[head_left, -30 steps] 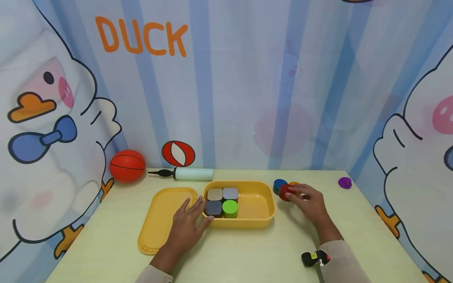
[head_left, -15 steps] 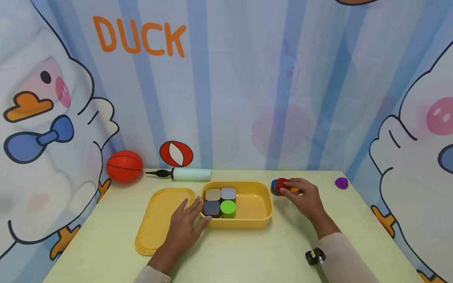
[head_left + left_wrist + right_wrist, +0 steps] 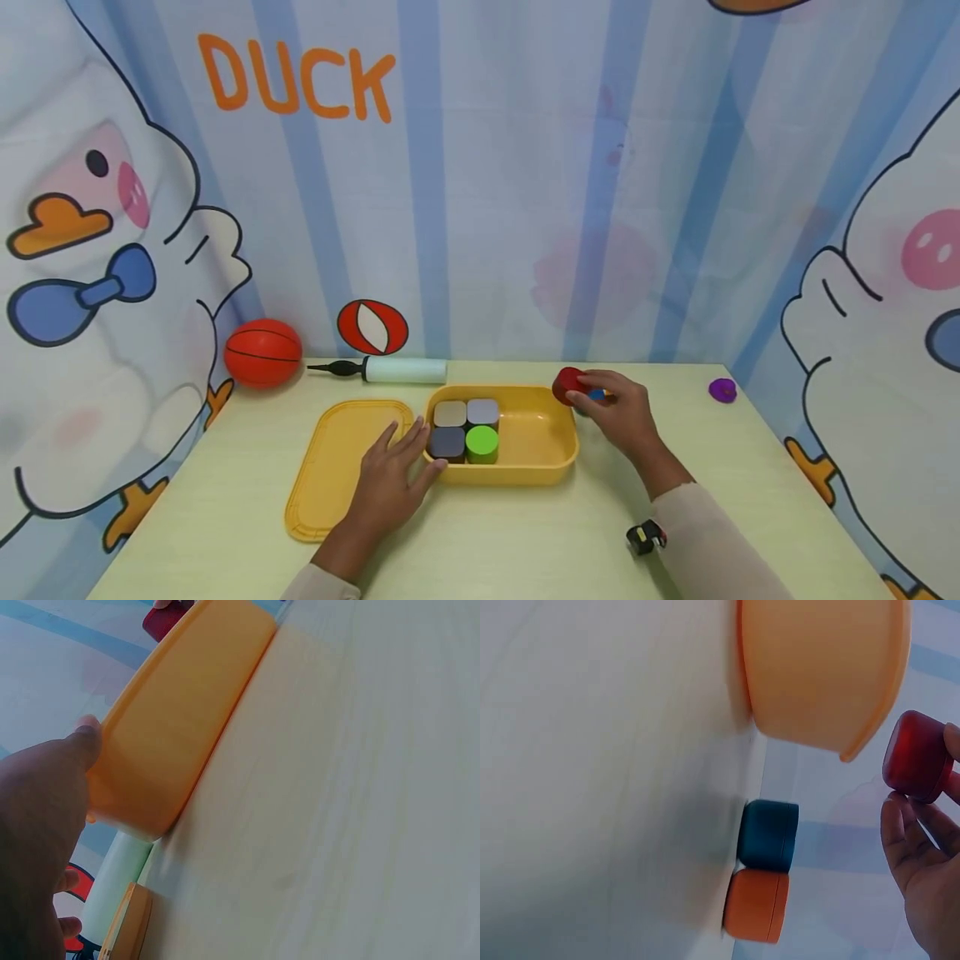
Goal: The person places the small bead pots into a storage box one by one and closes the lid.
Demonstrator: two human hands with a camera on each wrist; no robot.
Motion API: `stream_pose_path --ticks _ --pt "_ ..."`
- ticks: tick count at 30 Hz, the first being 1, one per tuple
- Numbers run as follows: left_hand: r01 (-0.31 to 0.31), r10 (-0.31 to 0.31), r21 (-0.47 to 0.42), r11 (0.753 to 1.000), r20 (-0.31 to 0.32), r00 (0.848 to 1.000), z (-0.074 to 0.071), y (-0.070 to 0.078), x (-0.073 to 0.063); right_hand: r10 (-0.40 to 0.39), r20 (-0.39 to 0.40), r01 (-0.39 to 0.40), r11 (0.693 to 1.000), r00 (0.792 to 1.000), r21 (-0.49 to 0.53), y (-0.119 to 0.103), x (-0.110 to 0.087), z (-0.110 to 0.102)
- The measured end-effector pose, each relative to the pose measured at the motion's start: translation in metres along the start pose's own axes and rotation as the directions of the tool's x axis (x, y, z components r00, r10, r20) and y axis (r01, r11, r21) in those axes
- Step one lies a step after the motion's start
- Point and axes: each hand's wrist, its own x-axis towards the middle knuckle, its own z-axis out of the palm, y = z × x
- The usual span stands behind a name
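My right hand (image 3: 626, 417) pinches a small red round container (image 3: 567, 386) between thumb and fingers, raised by the back right corner of a yellow box (image 3: 536, 429). In the right wrist view, a dark blue container (image 3: 769, 834) and an orange container (image 3: 756, 906) stand side by side on the table below that hand. My left hand (image 3: 390, 487) rests at the box's left end, fingers spread, with its thumb on the rim in the left wrist view. The box's left half holds a beige, a lilac, a dark grey and a green container (image 3: 482, 445).
A flat yellow lid (image 3: 330, 475) lies left of the box, partly under my left hand. Behind are a hand pump (image 3: 405, 370) and a red ball (image 3: 262, 353). A small purple object (image 3: 723, 390) lies at the back right. A patterned curtain (image 3: 495, 208) closes off the far side.
My right hand has lifted the red container and moved it left from beside the blue and orange ones to the box's back right corner. My left hand stays at the box.
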Motion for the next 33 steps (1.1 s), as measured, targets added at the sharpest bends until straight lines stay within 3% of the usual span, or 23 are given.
stream_pose_path --ticks 10,20,27,33 --pt "0.012 -0.012 0.006 1.000 0.005 1.000 0.001 0.001 0.000 -0.014 0.067 0.013 1.000 0.998 0.017 -0.016 0.004 0.021" --pt "0.031 -0.031 -0.004 1.000 0.027 0.999 0.001 0.001 0.000 0.056 0.106 -0.058 0.998 0.993 0.016 -0.027 0.005 0.038" --pt "0.020 -0.020 -0.007 1.000 0.015 1.000 0.000 0.000 0.001 0.180 0.173 -0.178 0.984 0.968 -0.025 -0.036 0.007 0.046" --pt "0.024 -0.024 -0.014 1.000 0.016 1.000 0.002 0.000 0.001 0.194 0.209 -0.188 0.981 0.959 -0.048 -0.038 0.007 0.051"
